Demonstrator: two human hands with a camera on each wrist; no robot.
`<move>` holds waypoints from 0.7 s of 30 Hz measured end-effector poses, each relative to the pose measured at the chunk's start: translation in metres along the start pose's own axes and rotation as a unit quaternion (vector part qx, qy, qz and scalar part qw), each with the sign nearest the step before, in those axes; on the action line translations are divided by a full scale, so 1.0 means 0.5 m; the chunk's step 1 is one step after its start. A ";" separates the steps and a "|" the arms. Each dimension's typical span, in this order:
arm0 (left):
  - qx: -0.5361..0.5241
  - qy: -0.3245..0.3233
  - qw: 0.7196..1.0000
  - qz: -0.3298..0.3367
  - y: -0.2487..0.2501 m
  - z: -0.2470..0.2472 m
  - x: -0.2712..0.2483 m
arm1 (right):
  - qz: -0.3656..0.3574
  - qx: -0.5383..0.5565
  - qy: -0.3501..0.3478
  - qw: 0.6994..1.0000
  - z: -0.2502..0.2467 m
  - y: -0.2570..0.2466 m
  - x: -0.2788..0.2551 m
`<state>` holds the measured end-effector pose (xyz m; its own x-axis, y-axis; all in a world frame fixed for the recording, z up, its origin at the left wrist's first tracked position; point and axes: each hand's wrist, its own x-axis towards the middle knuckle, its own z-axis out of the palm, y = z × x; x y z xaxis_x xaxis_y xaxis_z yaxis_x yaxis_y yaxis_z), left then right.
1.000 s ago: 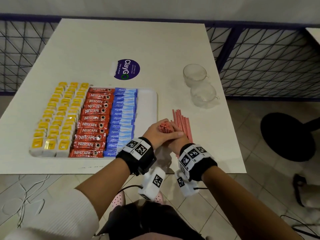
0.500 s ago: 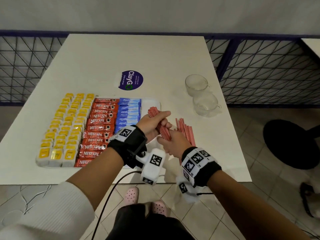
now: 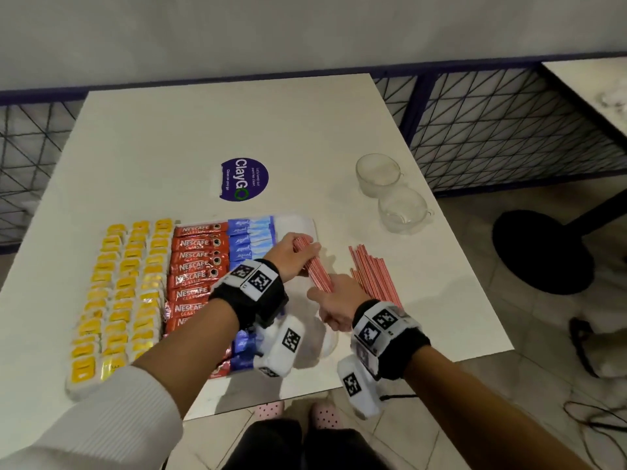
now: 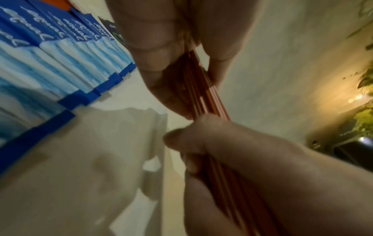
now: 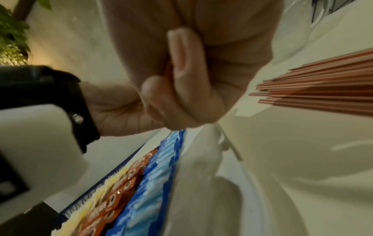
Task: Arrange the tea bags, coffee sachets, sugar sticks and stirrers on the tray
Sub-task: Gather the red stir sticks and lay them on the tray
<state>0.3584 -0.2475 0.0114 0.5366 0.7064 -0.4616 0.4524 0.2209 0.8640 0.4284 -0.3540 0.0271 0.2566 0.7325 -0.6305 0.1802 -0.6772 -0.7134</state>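
The person's left forearm hides the near end of the sugar sticks (image 3: 251,236) and part of the white tray (image 3: 307,221); both wrist views are blurred. The near end of the bundle of red stirrers (image 3: 314,268) vanishes inside the right hand (image 3: 334,305), whose fingers (image 5: 181,52) are curled round it. The left hand (image 3: 288,256) grips the bundle's far part, fingers wrapped over it. The bundle's long axis runs from the right hand away and to the left, its far tip over the tray's bare right strip, held above the surface. A loose pile of stirrers (image 3: 373,276) lies on the worktop (image 3: 237,130) just right of the tray, long axes pointing away from the person. The tray holds, left to right, columns of yellow tea bags (image 3: 125,283), red Nescafé coffee sachets (image 3: 196,256) and the blue sugar sticks. Two glass cups (image 3: 390,191) stand beyond the pile, near the worktop's right edge.
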 end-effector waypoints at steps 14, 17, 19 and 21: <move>0.355 -0.060 0.933 0.026 0.032 -0.053 0.058 | 0.062 -0.076 0.111 0.989 0.081 -0.025 0.078; 0.410 -0.082 0.908 0.040 0.049 -0.050 0.065 | 0.062 -0.129 0.114 0.983 0.073 -0.046 0.088; 0.440 -0.086 0.893 0.049 0.050 -0.050 0.070 | 0.066 -0.147 0.113 0.980 0.071 -0.054 0.092; 0.465 -0.094 0.879 0.045 0.045 -0.050 0.073 | 0.062 -0.181 0.108 0.976 0.072 -0.053 0.094</move>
<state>0.3705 -0.2001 0.0190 0.6685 0.5506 -0.4999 0.7422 -0.5367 0.4015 0.4014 -0.2991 0.0056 0.4853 0.6385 -0.5974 0.4490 -0.7682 -0.4563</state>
